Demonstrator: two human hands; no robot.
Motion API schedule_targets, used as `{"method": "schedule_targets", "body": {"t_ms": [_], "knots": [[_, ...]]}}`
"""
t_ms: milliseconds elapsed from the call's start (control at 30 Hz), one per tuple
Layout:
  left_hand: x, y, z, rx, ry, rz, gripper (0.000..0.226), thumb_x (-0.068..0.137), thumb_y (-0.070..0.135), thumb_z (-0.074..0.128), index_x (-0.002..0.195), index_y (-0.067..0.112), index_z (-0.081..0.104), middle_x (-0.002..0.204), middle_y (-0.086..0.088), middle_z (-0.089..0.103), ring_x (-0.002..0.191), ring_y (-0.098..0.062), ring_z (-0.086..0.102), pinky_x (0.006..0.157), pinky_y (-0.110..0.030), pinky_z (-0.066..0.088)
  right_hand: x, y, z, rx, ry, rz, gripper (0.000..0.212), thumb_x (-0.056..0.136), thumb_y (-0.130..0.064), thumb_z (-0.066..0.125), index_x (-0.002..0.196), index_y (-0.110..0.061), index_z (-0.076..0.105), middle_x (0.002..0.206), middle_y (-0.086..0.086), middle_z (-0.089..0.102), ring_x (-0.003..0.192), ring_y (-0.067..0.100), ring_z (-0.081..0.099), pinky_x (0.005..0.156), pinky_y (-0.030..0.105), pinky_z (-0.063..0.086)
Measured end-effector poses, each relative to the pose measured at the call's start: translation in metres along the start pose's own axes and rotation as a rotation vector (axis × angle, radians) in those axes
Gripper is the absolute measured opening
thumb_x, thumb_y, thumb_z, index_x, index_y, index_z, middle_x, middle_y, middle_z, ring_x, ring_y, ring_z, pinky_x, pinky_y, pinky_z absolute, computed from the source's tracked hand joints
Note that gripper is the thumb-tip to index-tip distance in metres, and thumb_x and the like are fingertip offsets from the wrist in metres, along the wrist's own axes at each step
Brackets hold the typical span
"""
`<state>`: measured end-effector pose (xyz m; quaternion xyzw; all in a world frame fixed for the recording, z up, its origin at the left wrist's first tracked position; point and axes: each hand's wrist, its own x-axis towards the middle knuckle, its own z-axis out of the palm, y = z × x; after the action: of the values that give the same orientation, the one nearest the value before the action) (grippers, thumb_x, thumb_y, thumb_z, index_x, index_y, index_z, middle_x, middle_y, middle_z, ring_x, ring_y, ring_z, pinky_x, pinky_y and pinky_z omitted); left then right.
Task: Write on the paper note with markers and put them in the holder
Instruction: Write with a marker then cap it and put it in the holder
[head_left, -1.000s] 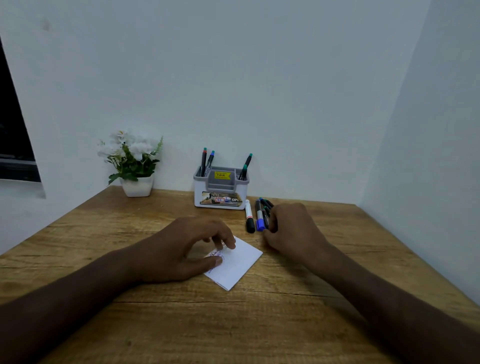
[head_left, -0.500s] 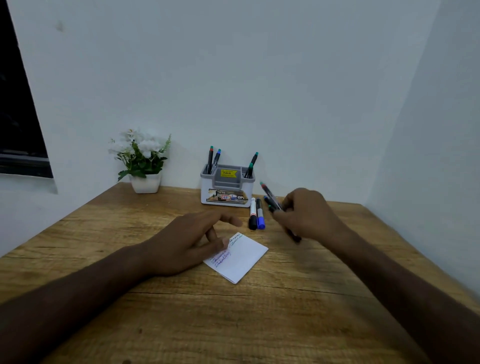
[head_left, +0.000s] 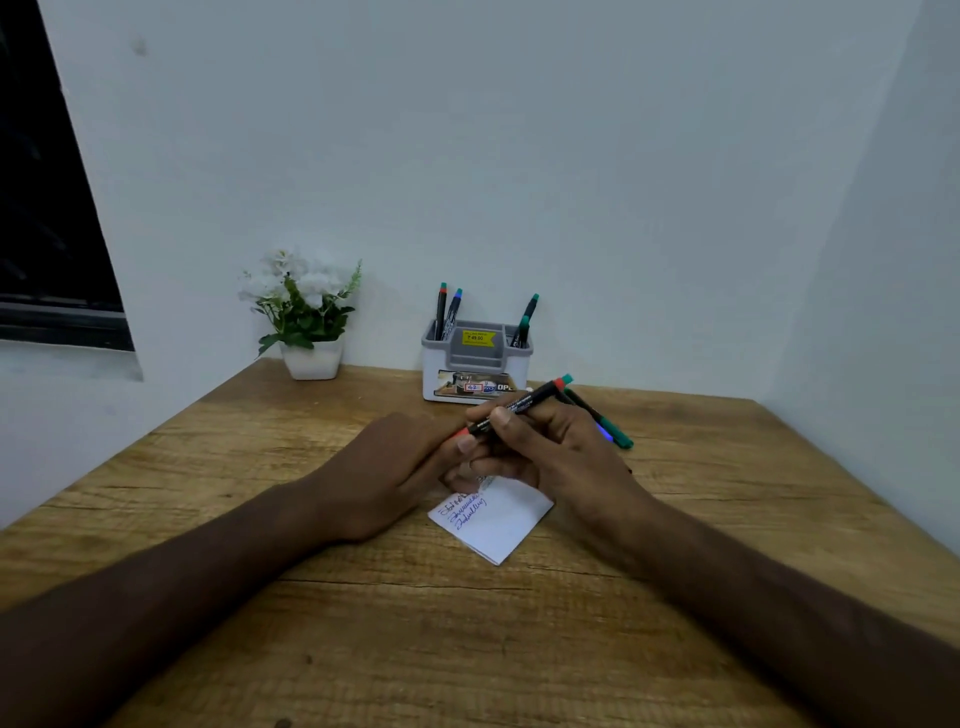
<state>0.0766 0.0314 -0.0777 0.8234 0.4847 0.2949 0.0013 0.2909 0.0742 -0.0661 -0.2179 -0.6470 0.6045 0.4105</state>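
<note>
Marker (head_left: 519, 406), a slim black barrel with red ends, lay slanted above the table, gripped mid-barrel by the right hand (head_left: 550, 452), whose thumb and curled fingers closed round it. Its lower red end met the left hand (head_left: 395, 467), whose thumb and fingertips pinched that end; whether a cap had come loose could not be told. Directly beneath both hands sat the note (head_left: 501, 522), a small white rectangular pad turned cornerwise, with blue and reddish handwriting along its left edge. Just right of the hands a green marker (head_left: 605, 423) rested on the table, its far end near the red marker's tip, and a blue glint beside it was too hidden to identify. Behind stood the holder (head_left: 475, 371), a white boxy plastic caddy with a grey compartmented rim and a yellow label, containing four upright pens. To its left was a plant (head_left: 306, 312) with white flowers in a white pot. The table (head_left: 363, 649) showed rough brown woodgrain.
</note>
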Motion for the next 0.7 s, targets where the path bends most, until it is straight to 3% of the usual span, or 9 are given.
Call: {"method": "schedule_targets", "body": {"t_ms": [100, 200, 367, 467, 567, 633, 700], "knots": [[-0.001, -0.008, 0.002, 0.002, -0.021, 0.004, 0.037, 0.113, 0.043, 0.033, 0.120, 0.026, 0.065, 0.092, 0.015, 0.069, 0.080, -0.002, 0.062, 0.069, -0.025, 0.045, -0.001, 0.004, 0.004, 0.065, 0.013, 0.028, 0.029, 0.094, -0.025, 0.064, 0.111, -0.007, 0.079, 0.108, 0.016, 0.081, 0.097, 0.022, 0.080, 0.085, 0.027, 0.064], [0.000, -0.012, -0.001, -0.019, -0.045, 0.003, 0.045, 0.112, 0.044, 0.033, 0.133, 0.020, 0.064, 0.095, 0.016, 0.071, 0.083, -0.002, 0.064, 0.072, -0.024, 0.047, 0.000, 0.003, 0.005, 0.099, 0.009, 0.057, 0.029, 0.091, -0.025, 0.063, 0.109, -0.010, 0.079, 0.109, 0.013, 0.082, 0.099, 0.020, 0.080, 0.083, 0.024, 0.064], [0.000, -0.013, -0.009, -0.054, -0.109, 0.015, 0.047, 0.113, 0.045, 0.031, 0.147, 0.023, 0.056, 0.110, 0.015, 0.073, 0.096, -0.004, 0.067, 0.083, -0.028, 0.049, 0.002, 0.005, 0.005, 0.126, -0.050, 0.082, 0.029, 0.101, -0.021, 0.056, 0.118, -0.005, 0.074, 0.118, 0.014, 0.080, 0.114, 0.024, 0.076, 0.094, 0.029, 0.063], [0.002, -0.012, -0.012, -0.078, -0.097, 0.038, 0.029, 0.114, 0.036, 0.037, 0.134, 0.047, 0.055, 0.104, 0.037, 0.066, 0.094, 0.006, 0.064, 0.077, -0.018, 0.045, 0.004, 0.007, 0.005, 0.145, -0.065, 0.100, 0.034, 0.100, -0.027, 0.056, 0.121, -0.005, 0.072, 0.123, 0.017, 0.078, 0.120, 0.028, 0.074, 0.103, 0.034, 0.060], [0.005, -0.008, -0.014, -0.058, -0.077, 0.067, 0.041, 0.114, 0.025, 0.039, 0.146, 0.050, 0.038, 0.100, 0.056, 0.056, 0.091, 0.020, 0.059, 0.077, -0.004, 0.039, 0.005, 0.007, 0.006, 0.153, -0.073, 0.112, 0.036, 0.100, -0.032, 0.055, 0.120, -0.008, 0.072, 0.124, 0.015, 0.078, 0.121, 0.026, 0.074, 0.102, 0.033, 0.060], [0.005, -0.010, -0.013, -0.050, -0.086, 0.078, 0.045, 0.114, 0.027, 0.038, 0.155, 0.046, 0.032, 0.100, 0.054, 0.057, 0.091, 0.018, 0.060, 0.078, -0.004, 0.039, 0.005, 0.007, 0.007, 0.165, -0.065, 0.112, 0.031, 0.105, -0.029, 0.051, 0.117, -0.010, 0.073, 0.121, 0.014, 0.079, 0.117, 0.025, 0.075, 0.096, 0.029, 0.062], [0.004, -0.015, -0.012, -0.045, -0.108, 0.066, 0.046, 0.114, 0.031, 0.037, 0.160, 0.037, 0.039, 0.100, 0.041, 0.064, 0.092, 0.011, 0.063, 0.079, -0.009, 0.041, 0.005, 0.006, 0.008, 0.154, -0.056, 0.117, 0.030, 0.109, -0.027, 0.048, 0.114, -0.013, 0.074, 0.120, 0.014, 0.080, 0.116, 0.023, 0.076, 0.095, 0.029, 0.062]]}}
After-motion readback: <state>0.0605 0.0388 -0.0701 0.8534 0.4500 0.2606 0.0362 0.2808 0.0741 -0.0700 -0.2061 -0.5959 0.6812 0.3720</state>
